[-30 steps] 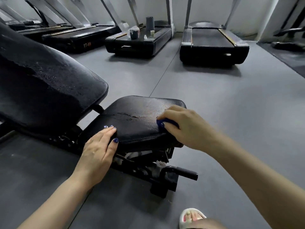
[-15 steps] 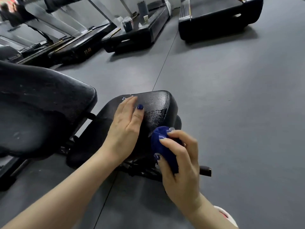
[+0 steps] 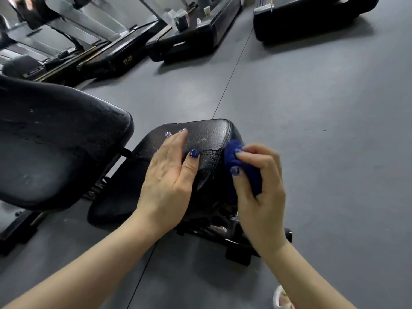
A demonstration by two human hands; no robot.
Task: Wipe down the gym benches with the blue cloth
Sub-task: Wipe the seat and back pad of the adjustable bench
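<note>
Blue cloth (image 3: 242, 168) (one) bunched in right hand (image 3: 260, 192), against bench seat (image 3: 209, 134).

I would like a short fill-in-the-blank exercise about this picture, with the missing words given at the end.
1. The right hand grips a bunched cloth of ____ colour.
2. The left hand rests flat on the bench's black ____.
3. The cloth touches the seat on its ____ side.
4. The floor is ____ in colour.

Missing words: blue; seat; right; grey
</note>
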